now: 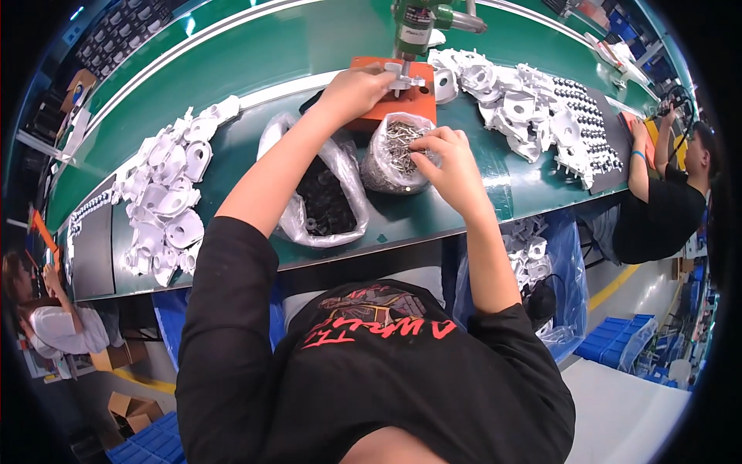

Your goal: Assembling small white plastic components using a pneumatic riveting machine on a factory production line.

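My left hand (357, 94) is closed on a small white plastic part (403, 77), holding it on an orange block (379, 112). Directly above this part stands the spindle of a green bench machine (415, 31). My right hand (452, 164) is at the mouth of a clear plastic bag (379, 172) full of thin metal pins or screws (399, 143). Its thumb and fingers are bent together over the pins; what they pinch is too small to make out. Left of that bag, a second clear bag (352, 213) with black plastic pieces (325, 197) lies below my left forearm.
White molded parts are heaped on the green bench at left (166, 189) and right (518, 100). Rows of small dark-tipped pieces (591, 127) lie farther right. A blue-lined bin (568, 263) stands below the bench edge. Co-workers sit at right (665, 193) and left (66, 321).
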`<state>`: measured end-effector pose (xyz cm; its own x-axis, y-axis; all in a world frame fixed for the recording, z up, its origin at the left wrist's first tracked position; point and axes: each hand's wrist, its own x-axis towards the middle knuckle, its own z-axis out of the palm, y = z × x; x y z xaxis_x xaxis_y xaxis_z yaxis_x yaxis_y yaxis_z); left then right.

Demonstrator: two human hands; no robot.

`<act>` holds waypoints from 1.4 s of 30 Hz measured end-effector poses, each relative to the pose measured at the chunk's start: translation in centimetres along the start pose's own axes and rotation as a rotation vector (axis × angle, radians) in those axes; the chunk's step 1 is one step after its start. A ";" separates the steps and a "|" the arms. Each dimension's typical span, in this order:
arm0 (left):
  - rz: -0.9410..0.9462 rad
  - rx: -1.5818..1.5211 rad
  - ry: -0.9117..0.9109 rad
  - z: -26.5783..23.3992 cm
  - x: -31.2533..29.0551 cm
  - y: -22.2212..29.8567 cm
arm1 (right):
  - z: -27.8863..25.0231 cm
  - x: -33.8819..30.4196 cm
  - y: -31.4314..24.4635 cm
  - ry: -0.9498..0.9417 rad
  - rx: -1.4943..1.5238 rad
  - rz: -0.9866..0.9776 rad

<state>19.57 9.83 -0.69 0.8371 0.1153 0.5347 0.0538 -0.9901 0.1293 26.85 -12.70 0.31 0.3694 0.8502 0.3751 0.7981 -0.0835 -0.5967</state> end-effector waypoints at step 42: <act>-0.764 0.158 -0.251 -13.4 -16.2 -9.3 | -1.0 2.5 0.4 -0.226 -0.028 -0.032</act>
<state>-1.77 18.23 0.65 0.6344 0.7599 0.1416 0.7189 -0.6473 0.2535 28.60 -11.10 1.71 0.2299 0.9473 0.2232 0.8219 -0.0661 -0.5658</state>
